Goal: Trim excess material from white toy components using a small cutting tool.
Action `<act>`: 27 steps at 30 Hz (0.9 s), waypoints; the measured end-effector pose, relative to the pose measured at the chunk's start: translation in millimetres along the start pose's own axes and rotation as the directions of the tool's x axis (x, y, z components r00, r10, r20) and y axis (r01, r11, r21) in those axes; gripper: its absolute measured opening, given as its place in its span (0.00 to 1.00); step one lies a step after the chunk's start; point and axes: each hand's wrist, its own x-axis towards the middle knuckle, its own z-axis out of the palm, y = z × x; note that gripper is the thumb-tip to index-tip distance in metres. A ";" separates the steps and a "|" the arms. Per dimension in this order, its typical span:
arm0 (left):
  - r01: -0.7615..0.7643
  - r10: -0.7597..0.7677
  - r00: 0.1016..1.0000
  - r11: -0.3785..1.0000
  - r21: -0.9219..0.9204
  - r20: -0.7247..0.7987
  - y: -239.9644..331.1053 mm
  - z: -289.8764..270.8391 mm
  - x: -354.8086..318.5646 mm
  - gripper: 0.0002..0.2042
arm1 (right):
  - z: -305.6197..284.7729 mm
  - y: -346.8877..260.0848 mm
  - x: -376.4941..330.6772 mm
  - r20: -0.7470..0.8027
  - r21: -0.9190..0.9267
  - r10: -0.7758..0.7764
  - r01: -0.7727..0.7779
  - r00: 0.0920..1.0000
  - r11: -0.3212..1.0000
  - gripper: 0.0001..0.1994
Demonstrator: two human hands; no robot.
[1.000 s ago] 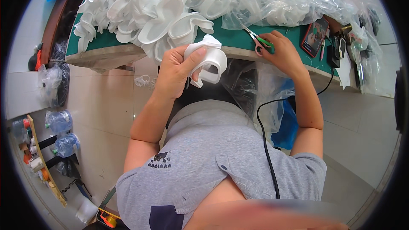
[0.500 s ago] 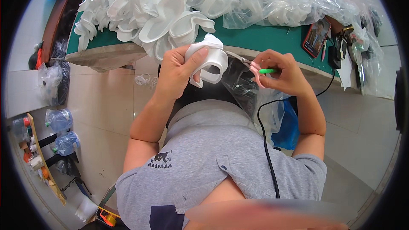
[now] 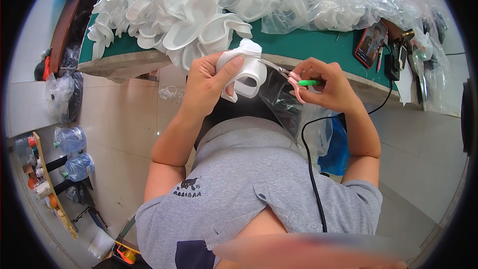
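Note:
My left hand (image 3: pixel 209 78) is closed on a soft white moulded piece (image 3: pixel 250 73) with a rounded opening, its thumb pressed on the front. My right hand (image 3: pixel 328 83) grips a pair of scissors (image 3: pixel 296 85) with pink handles; a bright green part (image 3: pixel 309 82) shows between the fingers. The scissor blades point left and meet the right edge of the white piece; their tips are hard to make out there. Both hands are in front of the table's near edge, above my lap.
A heap of similar white pieces (image 3: pixel 186 20) covers the far left of the green table (image 3: pixel 294 40). Clear plastic bags (image 3: pixel 318 7) lie to its right. A phone (image 3: pixel 370 44) leans near the right end. A black cable (image 3: pixel 305 154) runs down across my front.
My right hand has shifted slightly left with the scissors, bringing the blades closer in to the white piece. My left hand has barely moved.

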 end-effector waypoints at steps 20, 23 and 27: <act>0.021 -0.023 0.998 0.999 0.039 0.050 4.2 2.7 -0.1 0.13 | 0.4 -2.7 3.8 0.017 0.001 -0.032 0.032 0.999 0.999 0.15; 0.027 -0.031 0.998 0.998 0.053 0.063 4.9 1.8 0.4 0.13 | -0.9 -0.6 3.2 0.011 0.008 -0.038 0.038 0.999 0.999 0.14; 0.024 -0.027 0.998 0.998 0.058 0.055 3.5 -0.1 -0.4 0.13 | -14.5 -4.8 4.5 0.053 -0.087 -0.014 0.019 0.999 0.996 0.12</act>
